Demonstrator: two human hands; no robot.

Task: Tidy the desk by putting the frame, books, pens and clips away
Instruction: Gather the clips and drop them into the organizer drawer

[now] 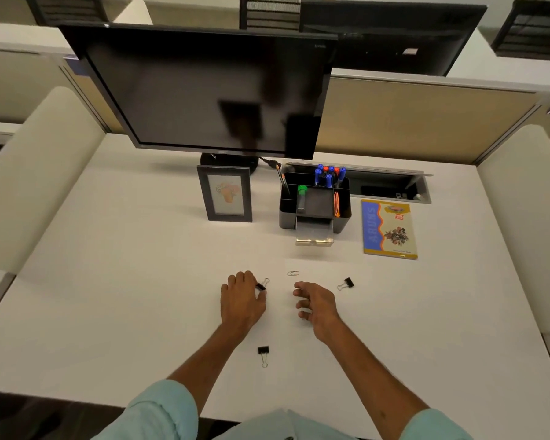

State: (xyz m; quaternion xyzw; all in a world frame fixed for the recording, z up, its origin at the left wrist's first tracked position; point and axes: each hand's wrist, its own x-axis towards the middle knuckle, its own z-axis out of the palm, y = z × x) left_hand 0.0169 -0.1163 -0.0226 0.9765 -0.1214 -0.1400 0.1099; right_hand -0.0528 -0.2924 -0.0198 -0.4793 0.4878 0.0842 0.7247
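My left hand [242,300] pinches a black binder clip [263,284] on the white desk [124,281]. My right hand [316,303] hovers beside it with loosely curled fingers, holding nothing. A wire paper clip [292,273] lies just beyond my right hand. Another binder clip [346,283] lies to the right, and a third [263,354] sits near my left forearm. A dark picture frame [225,193] stands upright under the monitor. A black desk organiser [315,201] holds blue pens [329,174], and its clear drawer [315,234] is pulled out. A book [389,229] lies flat to its right.
A large dark monitor [204,90] stands at the back of the desk on a round base. An open cable tray [391,187] is sunk into the desk behind the organiser. Cream partition panels [38,173] bound the desk left and right.
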